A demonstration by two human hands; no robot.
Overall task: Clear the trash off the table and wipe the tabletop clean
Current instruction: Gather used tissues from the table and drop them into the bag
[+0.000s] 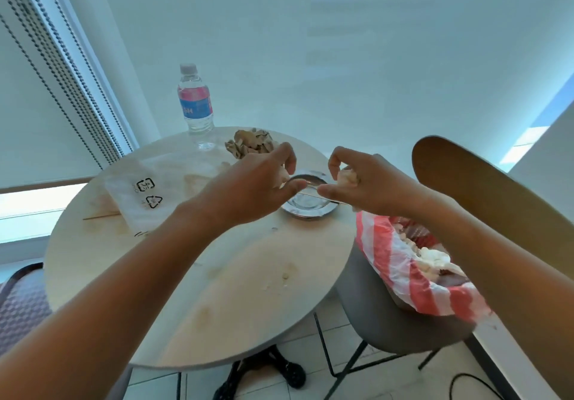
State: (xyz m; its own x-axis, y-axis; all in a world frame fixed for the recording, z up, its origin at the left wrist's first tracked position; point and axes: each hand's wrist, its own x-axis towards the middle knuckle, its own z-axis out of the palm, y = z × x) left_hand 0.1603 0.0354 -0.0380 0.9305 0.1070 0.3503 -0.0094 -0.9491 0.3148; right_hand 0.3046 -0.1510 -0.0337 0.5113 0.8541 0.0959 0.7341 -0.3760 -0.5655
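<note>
Both hands hover over the round pale table (pixel 217 300), above a small metal dish (pixel 306 210). My left hand (pixel 257 188) and my right hand (pixel 363 185) pinch the two ends of a thin wooden skewer (pixel 310 194) between them. Each hand also holds a small crumpled whitish scrap in its curled fingers. A clear plastic bag (pixel 146 194) with printed recycling marks lies at the left of the table, a second skewer (pixel 101 214) beside it. A pile of brown shells (pixel 248 146) sits at the far side. Crumbs and stains (pixel 284 277) mark the near tabletop.
A water bottle (pixel 196 104) stands at the table's far edge. On a grey chair (pixel 403 328) to the right sits a red-and-white striped plastic bag (pixel 413 272) holding trash. The chair's wooden back (pixel 484 188) rises at right. A window blind cord (pixel 62 67) hangs at left.
</note>
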